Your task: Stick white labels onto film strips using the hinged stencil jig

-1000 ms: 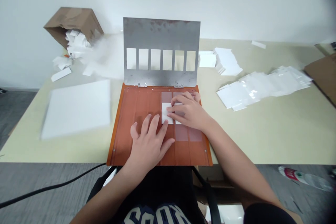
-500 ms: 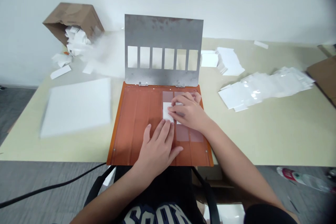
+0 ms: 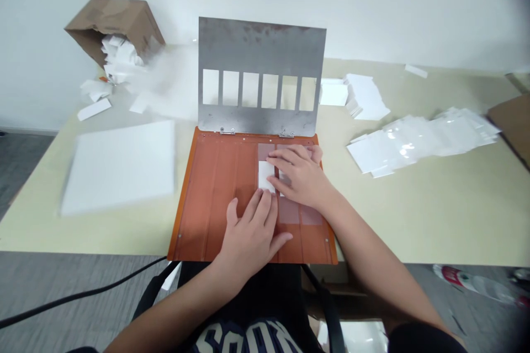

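Well, the left hand (image 3: 250, 237) lies flat on the orange board (image 3: 207, 193), fingers spread apart, its fingertips just below a white rectangular sheet (image 3: 266, 175). The right hand (image 3: 300, 176) rests open across that sheet, not clamped on it. Beyond them, a hinged steel plate (image 3: 260, 47) with six windows stands up at the board's far edge. A white stack (image 3: 118, 165) lies toward the bench's (image 3: 434, 220) left edge, glossy white sheets (image 3: 418, 140) lie right, and a tipped cardboard box (image 3: 111, 22) spills white scraps near the far left corner.
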A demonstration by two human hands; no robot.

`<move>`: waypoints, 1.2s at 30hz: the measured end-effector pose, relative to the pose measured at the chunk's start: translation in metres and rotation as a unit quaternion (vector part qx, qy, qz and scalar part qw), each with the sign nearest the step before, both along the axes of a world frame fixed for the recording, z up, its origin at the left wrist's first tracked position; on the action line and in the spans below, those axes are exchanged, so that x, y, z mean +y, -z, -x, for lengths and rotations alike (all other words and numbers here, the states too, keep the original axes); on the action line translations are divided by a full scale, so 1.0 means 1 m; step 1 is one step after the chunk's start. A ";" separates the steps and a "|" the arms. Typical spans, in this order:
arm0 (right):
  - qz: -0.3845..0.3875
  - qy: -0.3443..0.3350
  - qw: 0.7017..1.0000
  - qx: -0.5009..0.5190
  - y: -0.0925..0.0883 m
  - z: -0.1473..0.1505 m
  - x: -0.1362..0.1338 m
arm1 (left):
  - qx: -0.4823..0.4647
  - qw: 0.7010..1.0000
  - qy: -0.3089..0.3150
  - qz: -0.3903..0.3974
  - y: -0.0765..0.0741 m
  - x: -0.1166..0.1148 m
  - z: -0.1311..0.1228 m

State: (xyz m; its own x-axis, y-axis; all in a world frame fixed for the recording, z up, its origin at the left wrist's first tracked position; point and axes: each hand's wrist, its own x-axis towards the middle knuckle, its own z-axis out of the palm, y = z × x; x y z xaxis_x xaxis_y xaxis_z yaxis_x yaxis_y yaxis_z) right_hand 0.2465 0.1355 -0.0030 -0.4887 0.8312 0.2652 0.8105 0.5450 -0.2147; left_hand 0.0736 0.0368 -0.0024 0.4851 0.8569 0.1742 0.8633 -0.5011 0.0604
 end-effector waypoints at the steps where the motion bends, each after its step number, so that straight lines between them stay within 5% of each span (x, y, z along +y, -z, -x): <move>1: -0.003 0.001 1.000 0.002 0.000 0.000 0.000 | 0.001 1.000 0.000 0.000 0.000 0.000 0.000; 36: 0.050 0.033 0.998 -0.018 -0.008 0.004 -0.005 | 0.035 0.999 -0.010 0.030 -0.005 -0.002 -0.001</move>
State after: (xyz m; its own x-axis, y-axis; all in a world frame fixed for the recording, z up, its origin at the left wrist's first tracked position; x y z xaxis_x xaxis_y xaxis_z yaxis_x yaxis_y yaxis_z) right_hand 0.2423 0.1308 0.0052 -0.4401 0.8830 0.1632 0.8519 0.4680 -0.2349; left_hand 0.0742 0.0344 0.0024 0.4763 0.8747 0.0891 0.8767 -0.4803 0.0283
